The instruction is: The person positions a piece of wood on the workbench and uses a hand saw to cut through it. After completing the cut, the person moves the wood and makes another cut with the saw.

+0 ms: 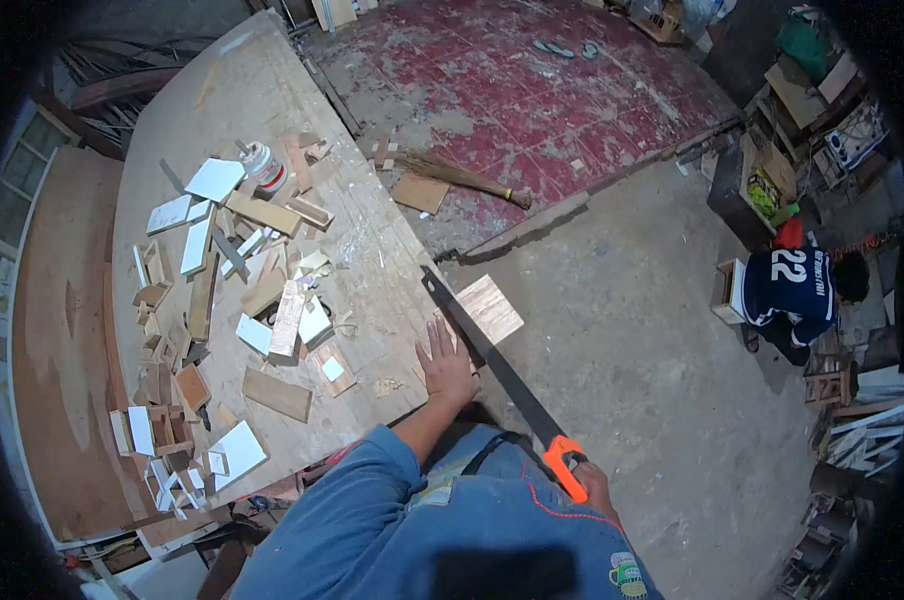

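Orange-handled saw (492, 360) runs diagonally, its tip pointing up-left across the plywood piece (492, 308).

Rough wooden board (489, 306), orange plastic saw handle (564, 466)

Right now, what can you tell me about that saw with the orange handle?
The saw is a hand saw with a long, dark, narrow blade and a bright orange handle. The right hand grips the handle low in the picture. The blade slants up and to the left, lying across a small pale wooden board that sticks out over the edge of the workbench. The left hand lies flat on that board right beside the blade. The teeth are too small to make out.
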